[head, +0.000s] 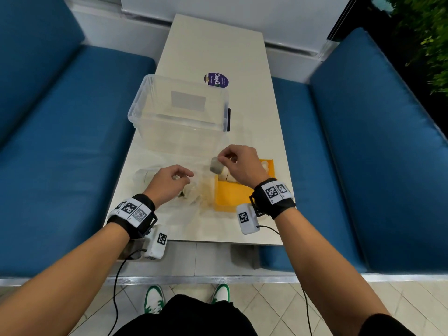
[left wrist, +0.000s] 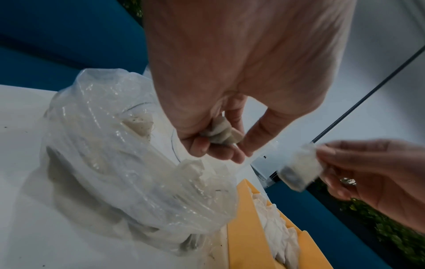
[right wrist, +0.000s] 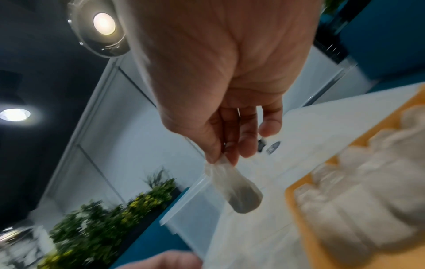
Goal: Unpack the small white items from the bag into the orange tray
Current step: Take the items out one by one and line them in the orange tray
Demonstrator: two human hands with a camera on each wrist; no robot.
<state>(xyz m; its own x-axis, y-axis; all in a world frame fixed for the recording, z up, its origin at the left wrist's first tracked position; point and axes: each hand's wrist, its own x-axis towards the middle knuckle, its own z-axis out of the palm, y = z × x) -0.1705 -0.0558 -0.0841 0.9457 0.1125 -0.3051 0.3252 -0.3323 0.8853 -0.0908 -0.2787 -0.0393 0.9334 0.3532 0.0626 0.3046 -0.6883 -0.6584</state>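
A crumpled clear plastic bag (head: 194,187) (left wrist: 110,163) lies on the table left of the orange tray (head: 230,197) (left wrist: 248,227) (right wrist: 306,236). My right hand (head: 238,166) (right wrist: 220,158) pinches a small white sachet (head: 216,165) (left wrist: 299,169) (right wrist: 234,189) by its top, so it hangs above the tray's left edge. My left hand (head: 172,179) (left wrist: 220,143) is over the bag, its fingers curled round another small white item (left wrist: 220,132). Several white items (head: 264,166) (left wrist: 278,233) (right wrist: 358,209) lie in the tray's far part.
A clear plastic storage box (head: 179,112) stands on the white table (head: 218,44) just beyond the hands, with a round purple sticker (head: 216,80) behind it. Blue benches (head: 60,141) flank the table on both sides.
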